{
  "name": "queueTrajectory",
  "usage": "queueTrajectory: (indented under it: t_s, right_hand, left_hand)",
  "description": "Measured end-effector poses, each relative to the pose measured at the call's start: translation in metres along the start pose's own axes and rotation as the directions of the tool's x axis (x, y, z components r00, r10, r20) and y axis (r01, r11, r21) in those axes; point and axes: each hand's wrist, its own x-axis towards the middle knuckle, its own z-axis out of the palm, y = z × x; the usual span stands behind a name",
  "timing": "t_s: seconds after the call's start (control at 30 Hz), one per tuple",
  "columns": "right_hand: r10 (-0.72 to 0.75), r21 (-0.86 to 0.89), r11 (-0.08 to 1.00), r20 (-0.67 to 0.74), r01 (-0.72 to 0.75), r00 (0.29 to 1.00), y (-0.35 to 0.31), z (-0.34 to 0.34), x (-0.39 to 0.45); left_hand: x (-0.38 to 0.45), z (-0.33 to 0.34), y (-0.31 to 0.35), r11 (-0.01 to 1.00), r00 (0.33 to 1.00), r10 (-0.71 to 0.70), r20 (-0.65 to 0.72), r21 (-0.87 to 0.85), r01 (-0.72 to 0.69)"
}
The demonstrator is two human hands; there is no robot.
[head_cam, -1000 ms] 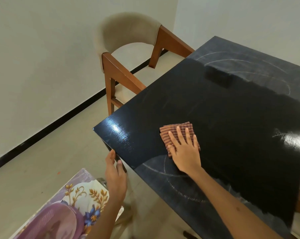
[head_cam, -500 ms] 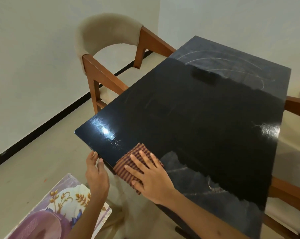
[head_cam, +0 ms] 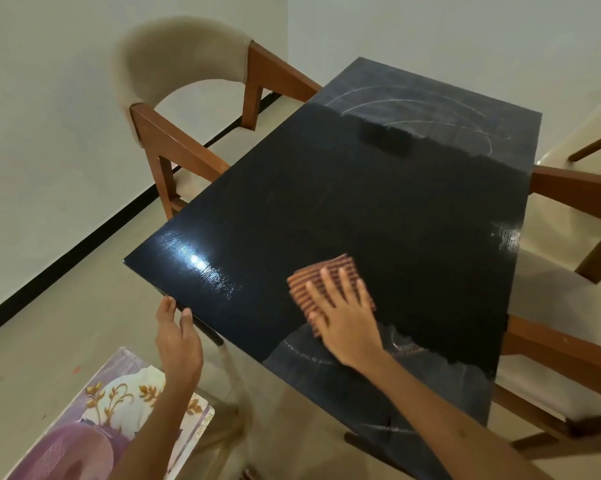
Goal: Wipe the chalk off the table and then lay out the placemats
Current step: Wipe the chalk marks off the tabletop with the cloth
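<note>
One black table (head_cam: 378,216) fills most of the view, its glossy middle dark and clean. Pale chalk arcs (head_cam: 430,112) and a grey haze cover the strip along its far edge, and a second patch of chalk smear (head_cam: 326,368) remains by the near edge, under the right forearm. A wooden chair with a beige padded back (head_cam: 181,64) stands at the table's left edge, its arm just beside the tabletop. Another wooden chair (head_cam: 569,306) with a light seat stands at the right edge. Below the near left corner, off the table and lower down, lies a stack of floral placemats (head_cam: 112,410) in purple, white and gold; what it rests on cannot be seen. A striped brown cloth (head_cam: 326,271), folded, lies flat on the tabletop near the near edge, at the border of the clean area and the near chalk patch. The right hand (head_cam: 344,317) presses down on the cloth with straight, spread fingers. The left hand (head_cam: 178,337) touches the near left edge of the table, fingers relaxed and grasping nothing.
</note>
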Motion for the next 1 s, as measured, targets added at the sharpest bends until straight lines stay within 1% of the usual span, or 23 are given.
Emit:
queueTrajectory:
  t_s: [0.07, 0.13, 0.23, 0.3, 0.37, 0.43, 0.53, 0.63, 0.7, 0.77, 0.83, 0.9, 1.0]
  right_hand:
    - [-0.171, 0.032, 0.985, -0.018, 0.171, 0.985, -0.019, 0.006, -0.027]
    - [-0.282, 0.027, 0.959, -0.009, 0.282, 0.959, -0.031, 0.011, -0.054]
    - [-0.373, -0.031, 0.927, -0.004, 0.373, 0.928, -0.028, 0.020, -0.075]
    - [-0.421, -0.030, 0.907, 0.011, 0.421, 0.907, -0.020, 0.020, -0.077]
    - [-0.433, -0.006, 0.901, 0.014, 0.434, 0.901, -0.013, 0.017, -0.073]
    - [-0.349, 0.028, 0.937, -0.013, 0.349, 0.937, 0.001, 0.014, -0.063]
    - [-0.099, 0.008, 0.995, -0.039, 0.099, 0.994, 0.043, 0.007, -0.044]
    - [0.119, -0.053, 0.992, 0.008, -0.119, 0.993, 0.089, -0.003, -0.039]
    - [0.201, -0.069, 0.978, 0.046, -0.198, 0.979, 0.100, -0.006, -0.042]
    - [0.205, -0.061, 0.977, 0.024, -0.203, 0.978, 0.094, -0.004, -0.044]
    - [0.113, -0.056, 0.992, 0.009, -0.113, 0.994, 0.079, -0.001, -0.058]
    - [-0.058, -0.032, 0.998, 0.012, 0.058, 0.998, 0.064, 0.003, -0.086]
    - [-0.274, -0.025, 0.961, 0.051, 0.276, 0.960, 0.051, 0.007, -0.137]
  left_hand:
    - [-0.002, 0.000, 0.000, 1.000, 1.000, -0.002, 0.015, 0.009, 0.002]
    - [-0.006, 0.002, 0.001, 1.000, 1.000, 0.000, 0.026, 0.002, 0.000]
    - [-0.014, 0.008, 0.008, 0.999, 0.999, 0.027, 0.018, -0.025, -0.027]
    - [-0.022, 0.013, 0.011, 0.998, 0.999, 0.037, 0.000, -0.044, -0.037]
    - [-0.028, 0.017, 0.014, 0.997, 0.999, 0.043, -0.014, -0.058, -0.044]
    - [-0.032, 0.021, 0.013, 0.998, 0.999, 0.035, -0.019, -0.056, -0.036]
    - [-0.037, 0.022, 0.012, 0.999, 0.999, 0.032, -0.022, -0.033, -0.032]
    - [-0.041, 0.022, 0.010, 0.999, 0.999, 0.045, -0.020, -0.027, -0.046]
    - [-0.043, 0.022, 0.007, 0.999, 0.999, 0.041, -0.016, -0.018, -0.041]
    - [-0.041, 0.024, 0.003, 1.000, 0.999, 0.028, -0.024, -0.011, -0.028]
    - [-0.040, 0.027, 0.004, 1.000, 0.999, 0.016, -0.033, -0.011, -0.016]
    - [-0.040, 0.031, 0.006, 1.000, 0.999, 0.002, -0.045, -0.022, -0.003]
    - [-0.040, 0.036, 0.008, 0.999, 0.997, 0.001, -0.071, -0.033, -0.004]
